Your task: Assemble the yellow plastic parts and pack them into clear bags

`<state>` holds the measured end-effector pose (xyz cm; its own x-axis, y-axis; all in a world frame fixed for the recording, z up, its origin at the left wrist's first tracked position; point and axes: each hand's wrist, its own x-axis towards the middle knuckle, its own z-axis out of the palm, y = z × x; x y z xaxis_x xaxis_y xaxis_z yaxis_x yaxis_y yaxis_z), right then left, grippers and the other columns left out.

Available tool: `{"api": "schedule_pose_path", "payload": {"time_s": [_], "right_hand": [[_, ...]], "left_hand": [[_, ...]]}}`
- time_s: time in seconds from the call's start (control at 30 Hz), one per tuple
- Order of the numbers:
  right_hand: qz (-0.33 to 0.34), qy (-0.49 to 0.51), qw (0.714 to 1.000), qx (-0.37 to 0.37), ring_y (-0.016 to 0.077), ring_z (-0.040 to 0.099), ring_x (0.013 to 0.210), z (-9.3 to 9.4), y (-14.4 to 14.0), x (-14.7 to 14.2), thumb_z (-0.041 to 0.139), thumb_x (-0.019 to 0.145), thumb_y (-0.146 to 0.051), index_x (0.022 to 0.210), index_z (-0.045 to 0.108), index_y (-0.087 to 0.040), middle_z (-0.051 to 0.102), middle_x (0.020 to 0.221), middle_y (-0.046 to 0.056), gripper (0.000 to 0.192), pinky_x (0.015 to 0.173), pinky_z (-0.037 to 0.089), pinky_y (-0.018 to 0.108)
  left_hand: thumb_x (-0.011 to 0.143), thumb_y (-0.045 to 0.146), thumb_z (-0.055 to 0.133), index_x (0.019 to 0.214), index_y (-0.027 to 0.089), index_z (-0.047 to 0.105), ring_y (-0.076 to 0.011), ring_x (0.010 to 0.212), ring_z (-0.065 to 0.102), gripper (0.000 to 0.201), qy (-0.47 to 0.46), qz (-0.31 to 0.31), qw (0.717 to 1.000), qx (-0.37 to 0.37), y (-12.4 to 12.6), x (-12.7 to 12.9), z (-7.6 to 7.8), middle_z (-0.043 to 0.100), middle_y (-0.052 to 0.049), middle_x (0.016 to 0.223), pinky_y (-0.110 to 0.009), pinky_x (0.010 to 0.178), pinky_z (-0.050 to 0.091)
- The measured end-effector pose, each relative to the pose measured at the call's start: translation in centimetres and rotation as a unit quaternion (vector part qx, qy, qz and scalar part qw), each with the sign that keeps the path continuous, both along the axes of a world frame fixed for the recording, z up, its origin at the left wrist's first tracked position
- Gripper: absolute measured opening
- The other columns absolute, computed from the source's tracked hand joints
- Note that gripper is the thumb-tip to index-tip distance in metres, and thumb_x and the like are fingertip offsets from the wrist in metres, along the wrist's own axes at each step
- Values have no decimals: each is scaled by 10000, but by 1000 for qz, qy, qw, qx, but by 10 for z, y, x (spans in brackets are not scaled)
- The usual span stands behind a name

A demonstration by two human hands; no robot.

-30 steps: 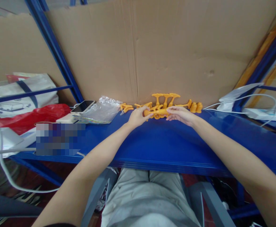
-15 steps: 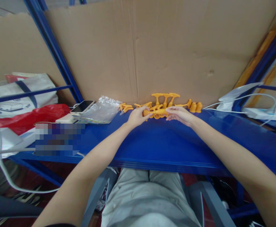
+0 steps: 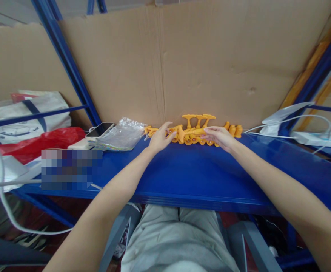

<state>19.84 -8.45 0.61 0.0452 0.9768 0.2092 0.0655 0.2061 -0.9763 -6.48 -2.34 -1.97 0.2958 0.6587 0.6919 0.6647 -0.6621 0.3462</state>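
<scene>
A long orange plastic assembly [image 3: 192, 135] with small wheels lies at the back of the blue shelf [image 3: 199, 170], against the cardboard wall. My left hand [image 3: 159, 138] is at its left end, fingers spread and thumb just touching an orange piece. My right hand [image 3: 220, 137] grips the assembly's right end with its fingertips. Three T-shaped orange pieces [image 3: 198, 119] stand upright just behind the assembly. Small orange caps [image 3: 234, 130] sit to the right of my right hand, and more loose orange bits [image 3: 150, 130] lie left of my left hand.
A clear plastic bag [image 3: 120, 134] and a phone [image 3: 99, 129] lie left of the parts. Red and white bags [image 3: 37, 139] crowd the far left. White cables and a power strip [image 3: 309, 138] occupy the right end. Cardboard [image 3: 210, 64] backs the shelf.
The orange assembly went from lifted between both hands to lying further back on the shelf. My left hand opened and slid slightly left. The view tilted down a little.
</scene>
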Motion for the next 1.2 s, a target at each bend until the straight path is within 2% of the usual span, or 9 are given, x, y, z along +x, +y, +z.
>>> {"api": "schedule_pose_path", "payload": {"time_s": [0.13, 0.23, 0.33, 0.43, 0.57, 0.67, 0.8, 1.03, 1.2], "right_hand": [[-99, -58, 988, 104, 243, 718, 932, -2, 15, 13, 747, 794, -307, 938, 607, -241, 730, 975, 76, 212, 860, 571, 407], [-149, -168, 952, 210, 268, 681, 1021, -5, 27, 13, 722, 801, -334, 1031, 608, -225, 708, 1041, 107, 279, 943, 521, 447], [-165, -319, 890, 282, 295, 638, 1101, -8, 36, 1, 663, 840, -312, 1118, 605, -193, 683, 1157, 135, 309, 977, 478, 464], [-154, -481, 809, 300, 326, 623, 1105, -9, 41, -18, 582, 889, -249, 1165, 596, -149, 673, 1187, 176, 294, 949, 449, 469], [-142, -639, 707, 266, 325, 636, 1056, -8, 42, -44, 492, 949, -222, 1215, 587, -106, 676, 1171, 203, 306, 922, 395, 427], [-150, -695, 669, 216, 312, 643, 1064, -5, 42, -59, 457, 966, -185, 1225, 595, -93, 677, 1173, 202, 308, 931, 365, 409], [-130, -719, 660, 172, 298, 647, 1089, -3, 42, -67, 495, 955, -180, 1219, 618, -117, 682, 1190, 193, 298, 943, 355, 410], [-100, -685, 718, 72, 299, 623, 1197, -1, 44, -57, 452, 994, -275, 1352, 578, -192, 675, 1284, 152, 388, 975, 417, 445], [-93, -674, 731, 45, 313, 583, 1261, 1, 41, -53, 396, 1004, -287, 1472, 472, -181, 617, 1371, 161, 486, 1012, 425, 489]], "left_hand": [[855, 228, 594, 1253, 181, 553, -284, 1133, 617, 403, 4, 103, 995, 5, 21, -26, -6, 653, -146, 1191, -413, 965, 499], [846, 214, 581, 1287, 199, 546, -349, 1261, 541, 442, 37, 179, 982, -55, 32, -41, -13, 603, -174, 1315, -519, 1026, 460], [889, 275, 529, 1385, 225, 499, -368, 1355, 464, 499, 105, 229, 955, -153, 35, -47, -16, 484, -160, 1486, -576, 1060, 426], [942, 336, 443, 1428, 293, 479, -338, 1432, 380, 489, 182, 242, 925, -230, 34, -48, -15, 413, -83, 1563, -588, 1106, 384], [970, 368, 373, 1429, 301, 497, -329, 1476, 305, 480, 226, 239, 907, -264, 31, -47, -11, 353, -44, 1604, -607, 1129, 349], [976, 362, 358, 1416, 284, 518, -340, 1470, 311, 475, 235, 241, 903, -265, 30, -46, -10, 331, -57, 1614, -618, 1112, 363], [972, 341, 368, 1364, 278, 575, -359, 1437, 359, 447, 237, 253, 904, -250, 29, -45, -9, 423, -90, 1560, -611, 1079, 395], [928, 247, 427, 1252, 254, 660, -367, 1391, 406, 399, 235, 258, 913, -210, 30, -44, -10, 530, -121, 1464, -594, 1037, 423], [869, 157, 475, 1139, 210, 717, -362, 1307, 490, 367, 192, 262, 930, -173, 30, -43, -8, 625, -149, 1326, -528, 1013, 449]]}}
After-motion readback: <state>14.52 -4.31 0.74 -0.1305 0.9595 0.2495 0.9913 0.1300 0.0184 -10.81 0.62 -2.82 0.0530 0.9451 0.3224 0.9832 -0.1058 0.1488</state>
